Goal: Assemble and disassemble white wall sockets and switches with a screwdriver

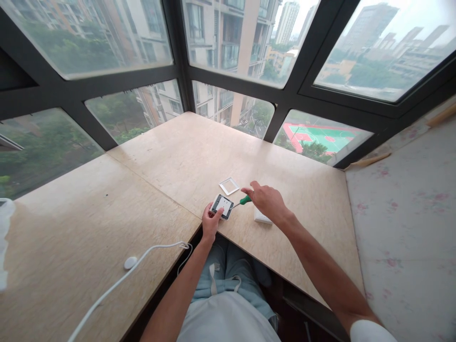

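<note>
My left hand (211,222) grips the near edge of a square wall socket (222,205) that lies on the wooden desk (167,166). A small screwdriver with a green handle (242,201) is held in my right hand (265,200), fingers closed round it. Its metal tip touches the socket's right side. A white square frame plate (229,185) rests flat just beyond the socket. Partly hidden under my right wrist is a white flat part (261,218).
A white cable with an inline switch (130,262) runs across the near left of the desk. Large windows (231,52) surround the desk's far edges. A floral padded surface (409,213) lies to the right. My legs sit in the gap below the desk.
</note>
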Available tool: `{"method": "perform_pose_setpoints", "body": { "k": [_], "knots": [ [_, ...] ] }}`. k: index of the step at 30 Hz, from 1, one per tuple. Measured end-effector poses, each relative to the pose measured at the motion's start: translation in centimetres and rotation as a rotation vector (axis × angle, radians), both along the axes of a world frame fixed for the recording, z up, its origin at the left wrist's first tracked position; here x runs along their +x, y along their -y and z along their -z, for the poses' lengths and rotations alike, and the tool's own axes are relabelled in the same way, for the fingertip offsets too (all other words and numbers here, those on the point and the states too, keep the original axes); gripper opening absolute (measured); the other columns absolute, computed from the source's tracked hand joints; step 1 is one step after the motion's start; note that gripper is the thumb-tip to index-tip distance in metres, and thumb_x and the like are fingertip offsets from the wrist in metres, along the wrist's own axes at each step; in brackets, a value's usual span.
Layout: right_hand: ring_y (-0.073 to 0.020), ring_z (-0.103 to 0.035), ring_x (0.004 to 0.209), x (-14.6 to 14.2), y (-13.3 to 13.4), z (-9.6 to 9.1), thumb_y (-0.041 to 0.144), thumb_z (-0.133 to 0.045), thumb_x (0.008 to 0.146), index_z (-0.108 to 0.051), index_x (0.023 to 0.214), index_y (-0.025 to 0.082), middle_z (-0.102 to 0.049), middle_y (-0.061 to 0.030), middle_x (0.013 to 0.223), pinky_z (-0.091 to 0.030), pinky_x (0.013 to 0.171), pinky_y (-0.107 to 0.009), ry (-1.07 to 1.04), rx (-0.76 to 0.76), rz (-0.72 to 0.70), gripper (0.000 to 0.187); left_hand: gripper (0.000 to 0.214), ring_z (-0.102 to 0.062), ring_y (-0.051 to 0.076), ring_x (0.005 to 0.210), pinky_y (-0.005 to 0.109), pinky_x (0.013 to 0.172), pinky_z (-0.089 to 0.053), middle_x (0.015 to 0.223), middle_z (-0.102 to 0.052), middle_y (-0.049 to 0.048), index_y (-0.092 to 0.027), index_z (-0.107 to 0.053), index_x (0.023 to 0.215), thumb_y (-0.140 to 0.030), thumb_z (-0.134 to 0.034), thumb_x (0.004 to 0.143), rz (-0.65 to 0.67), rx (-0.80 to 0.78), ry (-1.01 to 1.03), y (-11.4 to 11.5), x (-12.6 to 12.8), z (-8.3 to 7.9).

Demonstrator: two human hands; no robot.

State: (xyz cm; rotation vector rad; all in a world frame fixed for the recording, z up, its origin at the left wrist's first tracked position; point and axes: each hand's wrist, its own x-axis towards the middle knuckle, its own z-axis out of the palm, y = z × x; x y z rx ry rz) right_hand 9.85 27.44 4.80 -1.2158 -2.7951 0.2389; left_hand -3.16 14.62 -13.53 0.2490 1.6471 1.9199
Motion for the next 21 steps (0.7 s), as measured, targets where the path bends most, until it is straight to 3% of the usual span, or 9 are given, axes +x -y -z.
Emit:
{"method": "perform_pose_setpoints", "body": {
  "k": [2,4,7,10,12,14,16,18,21],
  "knots": [
    [-0.0271,-0.066,0.078,0.3,-0.2,-0.2,0.046,-0.045,0.096,-0.058,0.113,0.015,-0.068,-0.0137,0.086,-0.048,0.069,-0.036,-0.063,-0.035,-0.096,0.037,0.065,-0.064,0.015,0.084,0.024,0.075,-0.052,0.099,-0.066,0.0054,-0.017,-0.058,0.123,-0.041,-0.081,0.067,0.005,-0.006,-0.011,0.0,0.0,0.1],
    [-0.0234,-0.064,0.09,0.9,-0.5,-0.2,0.032,-0.052,0.093,-0.054,0.12,0.017,-0.065,-0.0128,0.104,-0.049,0.078,-0.034,-0.206,-0.109,-0.3,0.03,0.065,-0.064,0.015,0.08,0.024,0.072,-0.052,0.095,-0.066,0.0046,-0.017,-0.058,0.123,-0.041,-0.081,0.067,0.004,-0.019,-0.013,0.0,0.0,0.0],
    [-0.0199,-0.062,0.098,1.3,-0.5,0.1,0.022,-0.055,0.089,-0.046,0.13,0.02,-0.058,-0.0124,0.119,-0.05,0.082,-0.031,-0.33,-0.186,-0.5,0.042,0.066,-0.064,0.015,0.079,0.023,0.071,-0.051,0.094,-0.066,0.0047,-0.015,-0.058,0.122,-0.04,-0.082,0.066,0.001,-0.014,0.006,0.0,0.1,-0.3],
    [-0.0214,-0.064,0.086,0.8,-0.2,0.4,0.032,-0.055,0.092,-0.044,0.131,0.017,-0.063,-0.0136,0.11,-0.049,0.072,-0.032,-0.24,-0.119,-0.322,0.043,0.065,-0.064,0.015,0.083,0.025,0.076,-0.051,0.099,-0.067,0.0064,-0.015,-0.058,0.122,-0.038,-0.082,0.067,0.007,0.01,0.017,0.0,0.1,-0.5],
    [-0.0244,-0.065,0.075,0.3,0.0,0.3,0.04,-0.046,0.096,-0.054,0.117,0.015,-0.068,-0.0127,0.089,-0.047,0.065,-0.033,-0.083,-0.025,-0.11,0.033,0.064,-0.065,0.016,0.086,0.026,0.08,-0.051,0.101,-0.067,0.0072,-0.015,-0.058,0.123,-0.036,-0.082,0.067,0.012,0.012,0.01,0.0,0.1,-0.5],
    [-0.0259,-0.065,0.071,0.2,0.1,-0.1,0.043,-0.04,0.098,-0.061,0.1,0.017,-0.067,-0.0113,0.076,-0.045,0.062,-0.033,0.015,0.022,-0.025,0.033,0.063,-0.065,0.016,0.087,0.026,0.081,-0.051,0.103,-0.067,0.0075,-0.015,-0.058,0.123,-0.036,-0.081,0.068,0.011,0.006,0.004,0.0,0.1,-0.5],
    [-0.0247,-0.065,0.078,0.5,0.0,-0.6,0.037,-0.044,0.097,-0.061,0.097,0.018,-0.067,-0.011,0.085,-0.046,0.068,-0.033,-0.032,-0.01,-0.152,0.026,0.063,-0.065,0.016,0.087,0.027,0.08,-0.051,0.103,-0.067,0.0077,-0.015,-0.058,0.123,-0.036,-0.081,0.068,0.008,0.003,0.003,0.0,0.1,-0.6],
    [-0.0228,-0.063,0.093,1.1,-0.2,-0.9,0.026,-0.048,0.094,-0.058,0.108,0.019,-0.065,-0.0109,0.101,-0.048,0.078,-0.033,-0.156,-0.082,-0.381,0.018,0.062,-0.064,0.016,0.086,0.027,0.079,-0.051,0.102,-0.067,0.0077,-0.015,-0.058,0.123,-0.036,-0.081,0.069,0.003,-0.004,0.003,0.0,0.2,-0.7],
    [-0.021,-0.061,0.103,1.5,-0.3,-0.6,0.021,-0.053,0.09,-0.045,0.131,0.02,-0.057,-0.0128,0.122,-0.049,0.085,-0.033,-0.27,-0.173,-0.55,0.042,0.062,-0.064,0.016,0.085,0.026,0.078,-0.051,0.1,-0.066,0.0069,-0.015,-0.058,0.122,-0.036,-0.081,0.068,-0.002,-0.014,0.007,0.0,0.2,-0.8]
  ]
}}
